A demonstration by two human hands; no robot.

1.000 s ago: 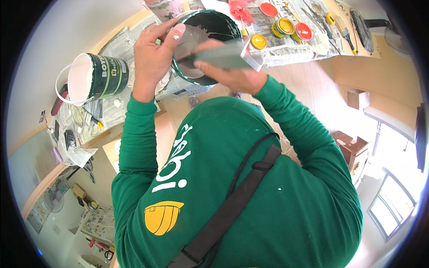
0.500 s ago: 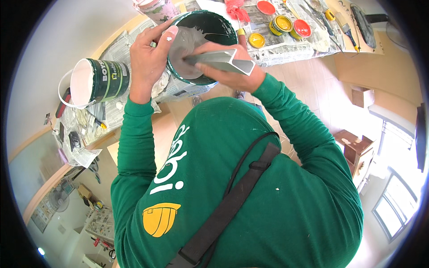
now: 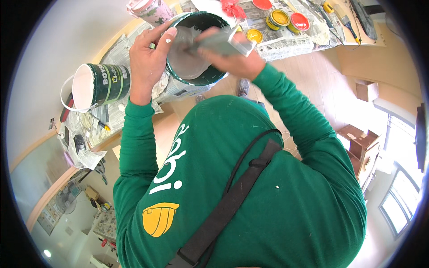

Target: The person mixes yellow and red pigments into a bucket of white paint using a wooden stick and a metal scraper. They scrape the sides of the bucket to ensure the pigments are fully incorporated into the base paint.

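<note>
"What should worry us most here?"

"Spilling. The grey mixture [image 3: 187,64] lies in the dark green bucket [image 3: 216,75], and our right hand [image 3: 241,64] is wrapped round a stiff channel-shaped bar [image 3: 223,43] whose lower end reaches into it. Both are blurred, so if we work too briskly, the mixture might slop over the rim."

"Could the bucket shift on us?"

"Possibly. Our left hand [image 3: 149,58] is clamped on its left rim, but it sits by the near edge of the table [image 3: 374,43], and we cannot tell how well its base is supported. A slack hold plus a hard knock from the bar could tip it towards us."

"And how do the materials strike us?"

"The mixture looks thick and smooth, a flat grey against the dark wall. The bar is straight and hard-edged, with an angular hollow end; those corners could bite into our palm or scrape the bucket. Creased newspaper [image 3: 281,50] covers much of the table and would probably soak up drips."

"Anything close by?"

"A round yellow tin [image 3: 278,18] and a red one [image 3: 298,22], both uncovered, so splashes could foul their glossy colours."
</note>
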